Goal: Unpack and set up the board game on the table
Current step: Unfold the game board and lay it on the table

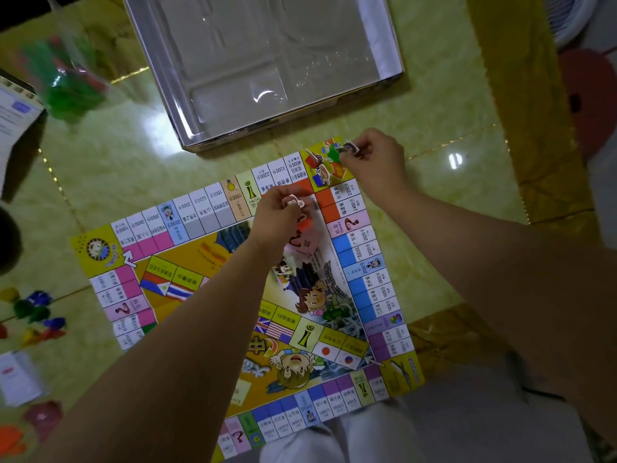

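Board (pixel 200 255) lies flat on the floor, near edge at my knees. Box tray (pixel 389 61) sits just past its far edge. My right hand (pixel 374 158) pinches a green-based pawn (pixel 335 155) at the board's far right corner. Can't tell if the base is touching down yet. My left hand (pixel 273 218) pinches a red-based pawn (pixel 302 222) close by, over the board's far side.

Risks as I see them:
- The card figure looks top-heavy on a small base, so it could tip on release.
- A forearm dragging could shift the board.
- Seating the red pawn too tight could knock the green one over.
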`<state>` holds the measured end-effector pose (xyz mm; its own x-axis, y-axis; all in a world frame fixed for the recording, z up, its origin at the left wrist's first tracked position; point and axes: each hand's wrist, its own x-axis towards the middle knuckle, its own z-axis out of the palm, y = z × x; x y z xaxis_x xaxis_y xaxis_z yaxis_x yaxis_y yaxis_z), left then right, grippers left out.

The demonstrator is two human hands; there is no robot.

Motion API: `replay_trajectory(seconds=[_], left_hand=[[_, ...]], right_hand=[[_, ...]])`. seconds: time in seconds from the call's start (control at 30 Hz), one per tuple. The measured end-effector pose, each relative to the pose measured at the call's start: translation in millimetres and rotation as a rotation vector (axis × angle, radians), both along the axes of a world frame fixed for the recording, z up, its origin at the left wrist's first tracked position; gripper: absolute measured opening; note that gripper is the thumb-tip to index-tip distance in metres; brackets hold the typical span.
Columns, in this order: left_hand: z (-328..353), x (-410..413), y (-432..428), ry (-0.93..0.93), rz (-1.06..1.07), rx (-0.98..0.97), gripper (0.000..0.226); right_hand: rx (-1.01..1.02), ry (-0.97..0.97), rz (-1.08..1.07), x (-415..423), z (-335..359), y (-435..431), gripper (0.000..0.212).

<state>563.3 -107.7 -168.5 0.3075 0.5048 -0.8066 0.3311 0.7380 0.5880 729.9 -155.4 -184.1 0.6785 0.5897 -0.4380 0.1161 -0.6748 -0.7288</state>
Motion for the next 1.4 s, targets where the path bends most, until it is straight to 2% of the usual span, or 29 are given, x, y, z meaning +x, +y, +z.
replay_trajectory(seconds=[0.1,0.2,0.4,0.67,0.83,0.9,0.97,1.03,1.13,1.2,1.3,1.4], left_hand=[[-5,-2,3,-0.030,0.032,-0.013,0.027],[-8,-2,7,-0.012,-0.011,0.022,0.018],[-10,-3,8,0.019,-0.069,0.106,0.004],[-4,1,3,0.029,-0.045,0.121,0.019],[2,2,-4,0.008,-0.048,0.124,0.023],[4,4,-9,0.012,-0.075,0.150,0.018],[4,6,-14,0.026,-0.108,0.150,0.010],[2,8,-20,0.041,-0.131,0.129,0.009],[0,12,-26,0.055,-0.177,0.137,0.012],[-1,14,-26,0.076,-0.196,0.167,0.012],[-6,12,-22,0.167,-0.187,0.230,0.011],[-10,11,-18,0.207,-0.207,0.326,0.026]], right_hand=[[-0.047,-0.070,0.020,-4,-7,11,0.015],[-0.089,-0.107,0.044,-6,-13,14,0.016],[-0.109,-0.072,0.047,-6,-15,19,0.016],[-0.102,-0.014,0.043,-6,-10,7,0.023],[-0.076,0.189,0.075,-8,5,-21,0.012],[-0.132,0.363,0.161,-8,12,-32,0.007],[-0.171,0.518,0.258,-8,16,-41,0.012],[-0.171,0.550,0.323,-9,16,-48,0.008],[-0.163,0.485,0.318,-5,10,-55,0.010],[-0.138,0.425,0.239,0,6,-58,0.011],[-0.114,0.238,0.117,8,2,-56,0.012],[-0.063,0.099,0.066,8,-5,-42,0.016]])
